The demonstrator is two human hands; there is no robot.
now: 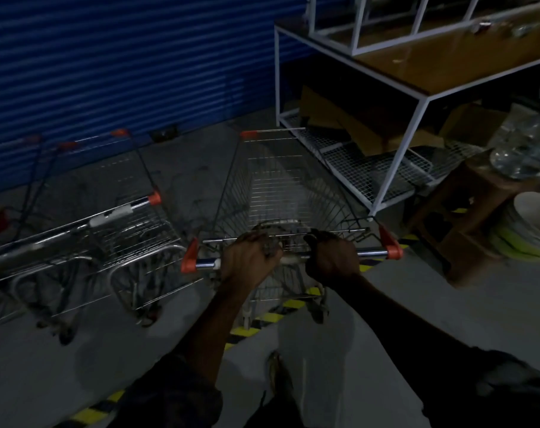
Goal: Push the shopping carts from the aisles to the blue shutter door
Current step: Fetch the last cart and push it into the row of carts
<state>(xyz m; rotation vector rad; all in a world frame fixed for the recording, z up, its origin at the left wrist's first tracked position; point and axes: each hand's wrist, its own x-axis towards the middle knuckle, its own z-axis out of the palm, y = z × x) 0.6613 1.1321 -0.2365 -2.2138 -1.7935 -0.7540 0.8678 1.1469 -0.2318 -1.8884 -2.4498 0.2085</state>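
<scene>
Head view, dim light.

- Silver wire shopping cart with orange corner caps (pixel 281 186) stands on the grey concrete floor (pixel 478 310), nose toward the blue corrugated shutter door (pixel 108 57). The nose is near the door's bottom edge, with a strip of floor between.
- Left hand (pixel 251 257) and right hand (pixel 332 257) both grip the cart's chrome handle bar (pixel 372 252), fingers curled over it. The left sits toward the left orange cap, the right just right of mid-bar. The hands are apart, with bare bar between them.
- The cart's rear wheels sit on the yellow-and-black hazard stripe (pixel 271 318), which runs diagonally across the floor.
- More silver wire carts with orange caps (pixel 123 230) stand left of the held one, nested and angled, with their far ends at the shutter door. I cannot tell the exact count.
- White metal-frame bench with a brown wood top (pixel 447 66) stands right of the cart, its left end close to the door. The cart's right side is just beside its lower wire-mesh shelf (pixel 370 168).
- A white wire frame (pixel 359 32) rests on the bench top, and brown cardboard pieces (pixel 339 118) lie on the mesh shelf.
- At the right edge, a brown wooden stool (pixel 466 220) carries clear glassware (pixel 525 149). A stack of pale plates (pixel 534 230) sits beside it.
</scene>
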